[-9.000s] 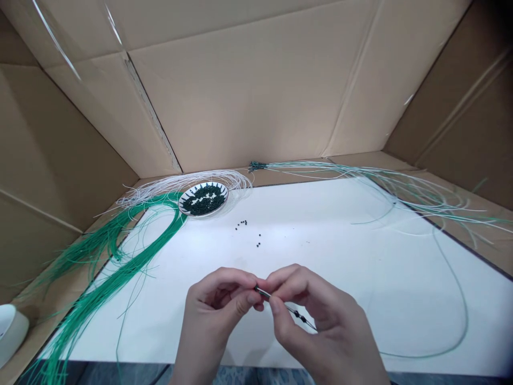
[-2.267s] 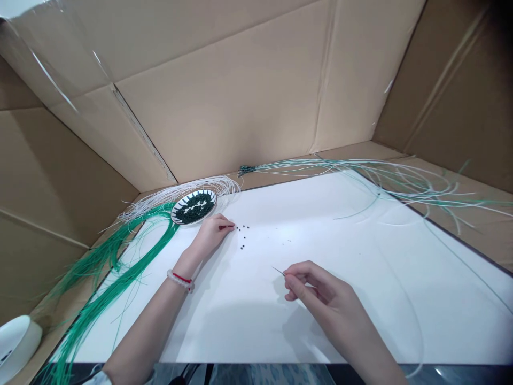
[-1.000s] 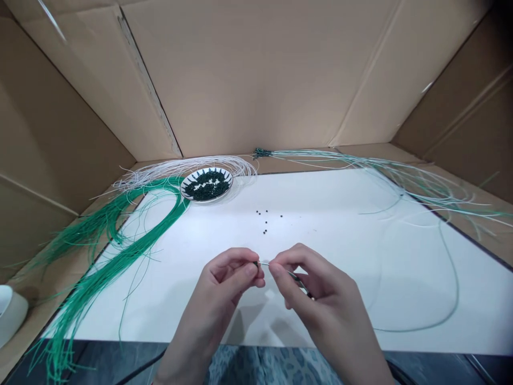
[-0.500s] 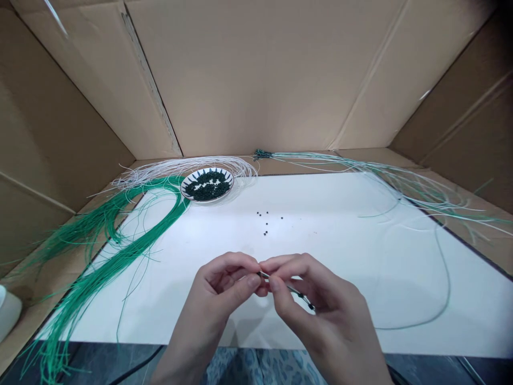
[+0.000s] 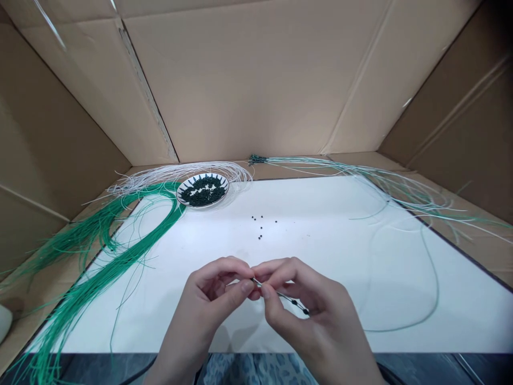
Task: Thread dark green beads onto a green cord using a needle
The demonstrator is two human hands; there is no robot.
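In the middle of the head view, my left hand and my right hand meet at the fingertips. A small dark bead shows between the thumb and forefinger of my left hand. My right hand pinches a thin pale green cord just beside it. Dark beads sit on that cord below the right fingers. Part of the cord is hidden by my right hand, and a thin strand curves away over the white board to the right. Whether the pinched bead is threaded, I cannot tell.
Several loose dark beads lie on the white board. A patterned dish holds many more. Green strands and white strands lie left; a beaded bundle lies behind. Cardboard walls surround the board.
The whole view has shifted slightly, so the board and dish appear a little further left and lower. Both hands keep their pinch, with the beaded cord showing slightly more below my right fingers.
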